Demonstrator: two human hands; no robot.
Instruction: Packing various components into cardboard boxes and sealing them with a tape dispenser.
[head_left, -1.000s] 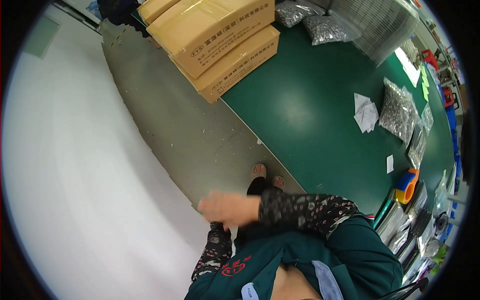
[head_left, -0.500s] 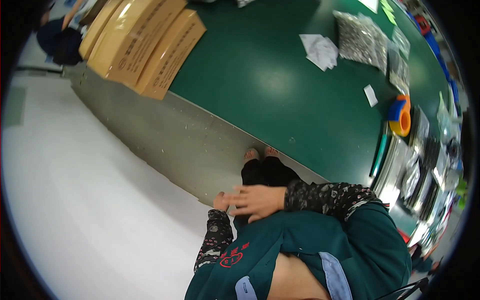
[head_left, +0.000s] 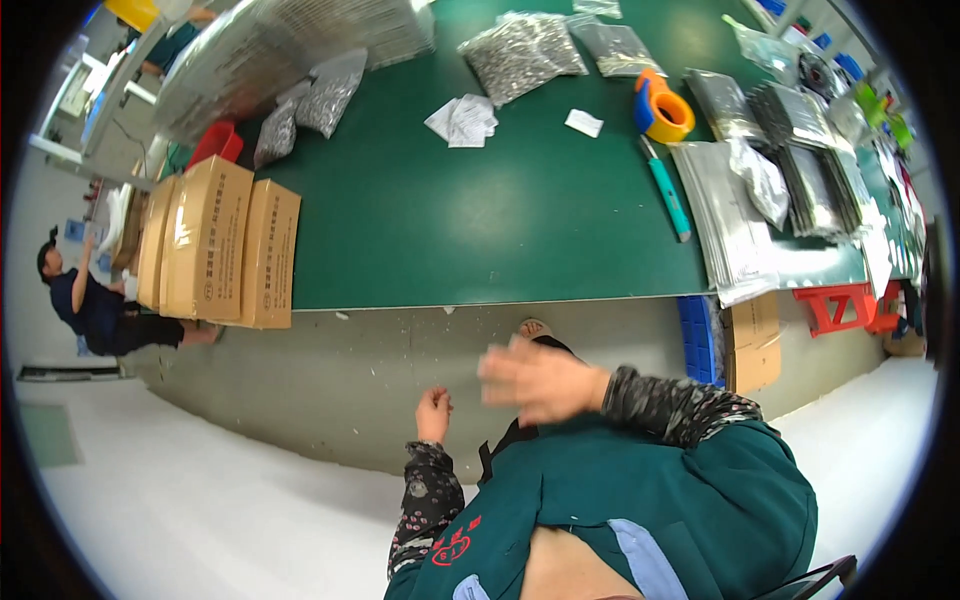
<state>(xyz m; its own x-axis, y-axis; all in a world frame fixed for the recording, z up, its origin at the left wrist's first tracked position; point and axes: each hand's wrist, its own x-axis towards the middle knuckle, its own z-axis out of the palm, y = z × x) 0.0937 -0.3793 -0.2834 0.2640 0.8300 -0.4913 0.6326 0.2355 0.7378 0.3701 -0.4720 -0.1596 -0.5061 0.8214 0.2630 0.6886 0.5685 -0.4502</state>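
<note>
My right hand hovers in front of my body below the edge of the green table; it is blurred, with fingers spread and nothing in it. My left hand hangs lower left over the grey floor, fingers curled in, holding nothing that I can see. Both arms wear dark patterned sleeves under a teal apron. Neither hand touches the table. On the table's right part lie an orange and blue tape roll and a teal pen-shaped tool.
Three brown cardboard boxes stand at the table's left end. Bags of small silver parts, crumpled paper and stacked clear bags lie on the table. A blue crate and a red stool sit underneath. Another person stands far left.
The view has swung so the table now fills the upper middle. My right hand has moved rightward and spread open. My left hand has come into view.
</note>
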